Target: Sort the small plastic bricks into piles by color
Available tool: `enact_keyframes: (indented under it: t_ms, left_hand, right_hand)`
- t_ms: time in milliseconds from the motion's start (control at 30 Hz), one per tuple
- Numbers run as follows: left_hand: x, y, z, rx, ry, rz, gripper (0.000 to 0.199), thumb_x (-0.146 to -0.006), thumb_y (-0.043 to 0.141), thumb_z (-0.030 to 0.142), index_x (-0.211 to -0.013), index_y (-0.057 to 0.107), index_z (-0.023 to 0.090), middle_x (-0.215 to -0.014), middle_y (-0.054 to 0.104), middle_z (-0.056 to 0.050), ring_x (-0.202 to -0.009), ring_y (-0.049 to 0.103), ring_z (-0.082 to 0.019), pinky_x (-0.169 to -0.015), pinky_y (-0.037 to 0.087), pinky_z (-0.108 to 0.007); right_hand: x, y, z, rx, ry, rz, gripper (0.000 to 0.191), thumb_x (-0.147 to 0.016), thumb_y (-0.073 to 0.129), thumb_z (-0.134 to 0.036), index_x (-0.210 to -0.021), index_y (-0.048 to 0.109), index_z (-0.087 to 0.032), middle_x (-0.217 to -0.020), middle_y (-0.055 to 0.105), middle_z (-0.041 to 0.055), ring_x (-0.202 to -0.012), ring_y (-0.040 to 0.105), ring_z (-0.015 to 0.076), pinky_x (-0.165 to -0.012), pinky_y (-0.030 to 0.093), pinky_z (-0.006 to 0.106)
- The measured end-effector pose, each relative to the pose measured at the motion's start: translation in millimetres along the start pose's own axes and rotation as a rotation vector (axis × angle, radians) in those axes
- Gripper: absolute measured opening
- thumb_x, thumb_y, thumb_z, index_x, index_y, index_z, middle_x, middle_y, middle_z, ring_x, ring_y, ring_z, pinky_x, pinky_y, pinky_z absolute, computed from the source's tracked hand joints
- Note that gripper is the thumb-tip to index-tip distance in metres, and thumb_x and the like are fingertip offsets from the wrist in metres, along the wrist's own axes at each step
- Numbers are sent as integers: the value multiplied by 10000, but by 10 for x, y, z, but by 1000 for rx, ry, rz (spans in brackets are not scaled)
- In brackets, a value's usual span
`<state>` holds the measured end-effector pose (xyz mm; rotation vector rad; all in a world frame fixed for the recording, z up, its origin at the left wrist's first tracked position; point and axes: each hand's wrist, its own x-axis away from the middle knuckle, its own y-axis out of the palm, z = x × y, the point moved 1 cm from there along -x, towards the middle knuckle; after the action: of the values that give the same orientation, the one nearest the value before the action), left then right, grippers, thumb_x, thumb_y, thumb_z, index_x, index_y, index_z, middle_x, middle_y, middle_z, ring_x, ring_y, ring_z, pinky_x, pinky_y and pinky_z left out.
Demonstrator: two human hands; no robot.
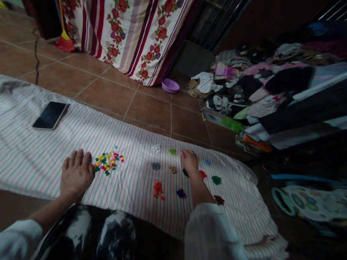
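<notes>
My left hand (77,172) lies flat on the striped cloth (133,142), fingers stretched out, just left of a loose pile of small mixed-colour pieces (108,162). Further right, my right hand (190,161) reaches down to the cloth with its fingers drawn together. Pink-purple (183,153) shows at its fingertips; whether it is pinched or lying on the cloth I cannot tell. Around that hand sit little single-colour heaps: white (157,148), lime green (173,151), grey (156,166), tan (172,169), orange (158,190), dark purple (181,193), red (202,174) and dark green (216,180). A black heap is partly hidden.
A phone (50,115) rests on the cloth at the left. Beyond the cloth is a tiled floor with a purple basin (170,86), a floral curtain (126,21) and a broom (65,42). Clothes (256,81) are heaped at the right, near a toy-like panel (314,202).
</notes>
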<state>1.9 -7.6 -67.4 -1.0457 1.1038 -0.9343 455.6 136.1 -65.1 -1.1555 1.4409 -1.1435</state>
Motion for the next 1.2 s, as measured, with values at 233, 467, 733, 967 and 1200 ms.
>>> enact_keyframes:
  t_ms: [233, 467, 733, 967, 1200]
  left_hand:
    - [3, -27, 24, 6, -13, -6, 544, -970, 277, 302, -1344, 596, 68, -1480, 534, -233, -1437, 429, -372, -1174, 330, -540]
    - [10, -14, 15, 23, -13, 21, 518, -967, 294, 304, -1326, 604, 96, -1470, 545, -222, -1437, 429, -348, -1178, 325, -533]
    - [12, 11, 2, 25, -4, 26, 532, -946, 331, 310, -1349, 596, 87, -1478, 542, -229, -1431, 435, -361, -1180, 318, -543]
    - [11, -9, 6, 47, -9, 4, 522, -944, 343, 304, -1349, 596, 93, -1487, 532, -226, -1451, 412, -358, -1193, 301, -541]
    - [7, -14, 15, 57, -18, -4, 532, -950, 330, 299, -1348, 598, 68, -1488, 528, -241, -1445, 419, -382, -1193, 298, -551]
  right_hand:
    - [26, -36, -161, -126, -69, 141, 329, -898, 536, -161, -1131, 764, -201, -1134, 705, 117, -1033, 621, 249, -943, 499, 366]
    - [39, 34, -657, -313, -236, 63, 328, -858, 550, -146, -1109, 752, -211, -1098, 707, 79, -996, 645, 202, -924, 523, 313]
    - [44, 64, -1073, -217, -331, -157, 535, -802, 634, -109, -1333, 656, -173, -1364, 651, 134, -1274, 580, 249, -1124, 426, 383]
    - [55, 68, -1101, -267, -269, -161, 555, -850, 606, -139, -1405, 604, -152, -1348, 663, 146, -1159, 647, 231, -1047, 488, 349]
    - [44, -67, -719, -197, -83, 10, 403, -891, 543, -153, -1268, 684, -167, -1277, 687, 125, -1185, 627, 222, -1058, 465, 333]
